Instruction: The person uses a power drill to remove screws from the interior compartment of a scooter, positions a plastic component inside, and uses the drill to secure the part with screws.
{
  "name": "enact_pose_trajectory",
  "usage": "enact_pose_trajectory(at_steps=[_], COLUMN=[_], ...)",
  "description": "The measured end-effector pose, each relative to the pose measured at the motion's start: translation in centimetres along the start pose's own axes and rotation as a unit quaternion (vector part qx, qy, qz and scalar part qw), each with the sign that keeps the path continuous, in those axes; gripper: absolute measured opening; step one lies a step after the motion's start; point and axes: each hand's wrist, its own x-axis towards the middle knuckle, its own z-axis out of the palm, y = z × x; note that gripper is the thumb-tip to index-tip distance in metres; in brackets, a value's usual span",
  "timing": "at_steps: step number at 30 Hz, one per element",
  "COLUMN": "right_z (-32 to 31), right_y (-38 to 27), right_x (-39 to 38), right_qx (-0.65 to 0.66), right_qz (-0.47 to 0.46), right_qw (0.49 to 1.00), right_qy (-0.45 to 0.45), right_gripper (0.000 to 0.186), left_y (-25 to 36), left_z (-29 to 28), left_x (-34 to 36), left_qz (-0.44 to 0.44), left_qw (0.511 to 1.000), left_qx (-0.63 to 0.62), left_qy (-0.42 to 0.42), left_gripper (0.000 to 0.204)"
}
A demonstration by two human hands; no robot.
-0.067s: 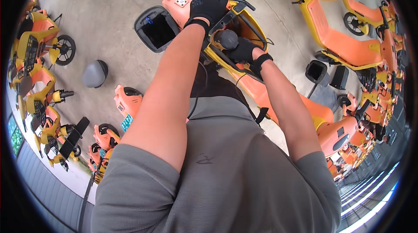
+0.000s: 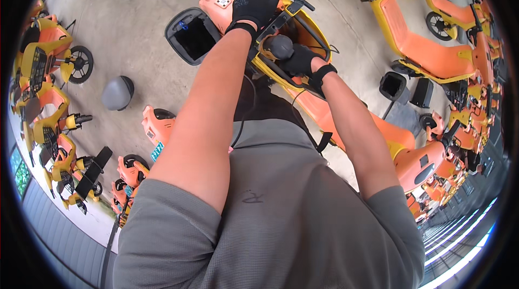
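I look down through one head-worn fisheye, past the nearby grey shirt point(image 2: 303, 218) to the left hand point(image 2: 253, 5) and right hand point(image 2: 300, 62).

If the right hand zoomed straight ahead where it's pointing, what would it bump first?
Probably the dark grey rounded thing right in front of the right hand. They look very close, maybe already touching; this view doesn't show the depth clearly.

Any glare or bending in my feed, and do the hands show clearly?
Head view: light strips glare white at lower right; grey panels at lower left bow with the fisheye. Same head view: the left hand looks fairly sharp; the black-gloved right hand partly blends into dark surroundings.
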Motion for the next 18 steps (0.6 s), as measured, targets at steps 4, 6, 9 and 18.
enact_pose_trajectory(at_steps=[4,6,9,18], right_z=[0.0,-0.2,-0.5,0.7], right_y=[-0.6,-1.1,-1.4,-0.2], right_x=[-0.1,-0.5,-0.9,0.1], right_qx=[-0.035,-0.038,-0.054,-0.119], right_qz=[-0.012,-0.016,-0.037,-0.092], right_qw=[0.999,0.999,0.998,0.987], right_qy=[-0.003,-0.005,0.011,0.062], right_gripper=[0.032,0.032,0.034,0.035], left_y=[0.0,-0.5,-0.4,-2.8], left_z=[-0.4,-0.2,0.0,0.9], left_x=[0.0,0.2,0.5,0.8], left_qz=[0.02,0.032,-0.016,0.205], left_qw=[0.999,0.999,1.0,0.943], left_qx=[0.038,0.033,-0.001,0.262], left_qy=[0.024,0.028,0.022,-0.026], left_gripper=[0.05,0.05,0.047,0.025])
